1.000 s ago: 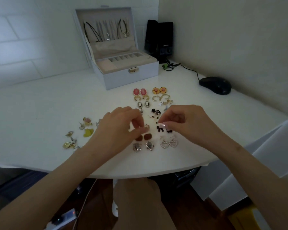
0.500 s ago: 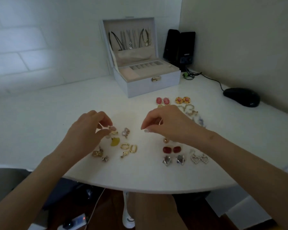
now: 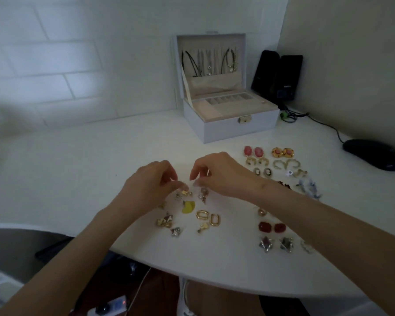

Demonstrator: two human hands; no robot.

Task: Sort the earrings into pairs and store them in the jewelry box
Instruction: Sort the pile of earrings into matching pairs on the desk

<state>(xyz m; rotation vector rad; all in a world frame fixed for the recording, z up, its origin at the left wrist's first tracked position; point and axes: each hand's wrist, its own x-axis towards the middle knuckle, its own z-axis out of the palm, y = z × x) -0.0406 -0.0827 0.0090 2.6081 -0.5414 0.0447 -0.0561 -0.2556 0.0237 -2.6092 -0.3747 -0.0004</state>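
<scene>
A white hinged jewelry box stands open at 1 o'clock. Paired earrings lie in neat rows at 4 o'clock. Loose gold and yellow earrings lie scattered at 6 o'clock.

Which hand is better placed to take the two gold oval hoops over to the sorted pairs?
Probably the right hand. The gold oval hoops lie on the right side of the loose pile, and the sorted pairs are further right, by the right forearm. The left hand would have to cross.

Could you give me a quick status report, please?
Left hand, right hand over unsorted earrings, grip unclear. Jewelry box open. Nothing in the way.
</scene>
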